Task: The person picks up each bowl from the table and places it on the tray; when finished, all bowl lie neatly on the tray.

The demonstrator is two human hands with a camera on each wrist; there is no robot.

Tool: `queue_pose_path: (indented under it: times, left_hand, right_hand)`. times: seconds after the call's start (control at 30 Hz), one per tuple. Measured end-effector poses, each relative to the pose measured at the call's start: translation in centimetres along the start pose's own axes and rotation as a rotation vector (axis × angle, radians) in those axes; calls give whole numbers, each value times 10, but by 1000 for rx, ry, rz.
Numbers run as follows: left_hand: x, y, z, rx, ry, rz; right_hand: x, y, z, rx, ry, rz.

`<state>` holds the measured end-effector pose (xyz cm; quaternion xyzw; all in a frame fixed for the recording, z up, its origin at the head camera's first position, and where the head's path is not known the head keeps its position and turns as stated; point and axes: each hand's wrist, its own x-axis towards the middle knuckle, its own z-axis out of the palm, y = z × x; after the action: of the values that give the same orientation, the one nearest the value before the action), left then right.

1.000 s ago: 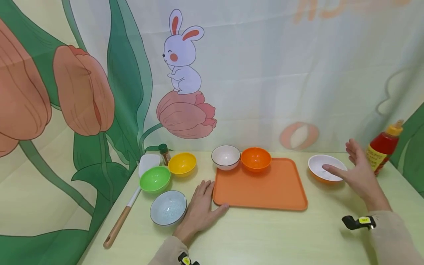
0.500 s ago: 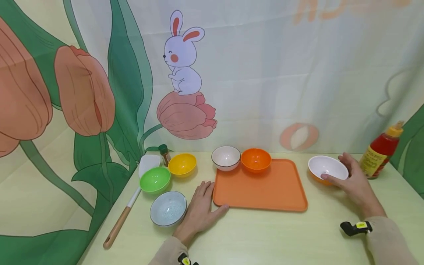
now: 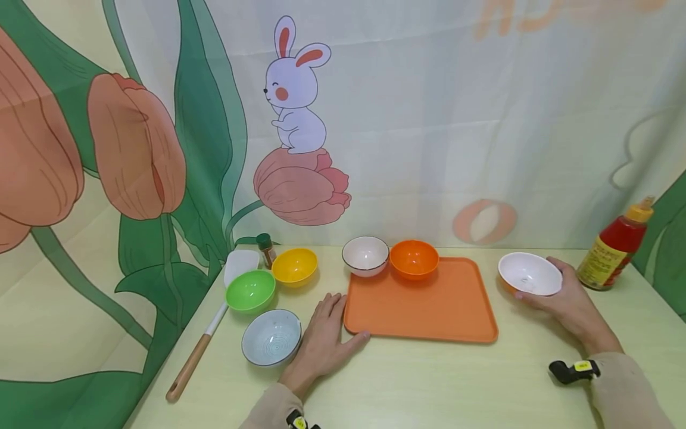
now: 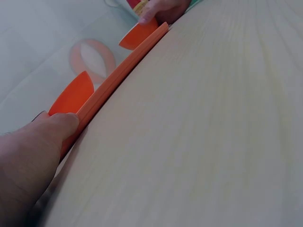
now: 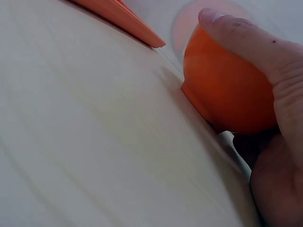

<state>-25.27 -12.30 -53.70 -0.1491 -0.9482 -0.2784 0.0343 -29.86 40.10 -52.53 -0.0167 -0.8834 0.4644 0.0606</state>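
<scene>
1. Head: the right hand (image 3: 572,302) grips the white-lined bowl (image 3: 529,272), right of the tray (image 3: 420,313); securing it seems the step.
2. Left wrist: the left hand (image 4: 35,149) (fingers relaxed) lies at the tray's edge.
3. Right wrist: the next move probably calls for keeping the bowl level.

The round white-and-orange bowl (image 3: 530,272) is white inside and orange outside, and the flat rectangular tray (image 3: 420,308) is all orange. The tall red bottle (image 3: 623,237) has a yellow label (image 3: 602,262) and cap (image 3: 639,213). A round pale-blue bowl (image 3: 272,336) has thin rings. The pale cloth (image 3: 429,119) shows a white bunny (image 3: 302,128), orange-pink tulips (image 3: 134,149) and green leaves (image 3: 200,107)
</scene>
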Motion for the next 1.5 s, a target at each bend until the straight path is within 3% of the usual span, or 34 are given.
queue_pose_path:
  times: [0.63, 1.27, 1.5]
  left_hand:
    - [0, 0, -1, 4, -6, 0]
    - [0, 2, -3, 12, -9, -2]
    - [-1, 2, -3, 5, -8, -3]
  right_hand:
    - [2, -2, 4, 9, 92, -18]
    - [14, -57, 28, 131, 107, -142]
    - [17, -64, 46, 161, 79, -148]
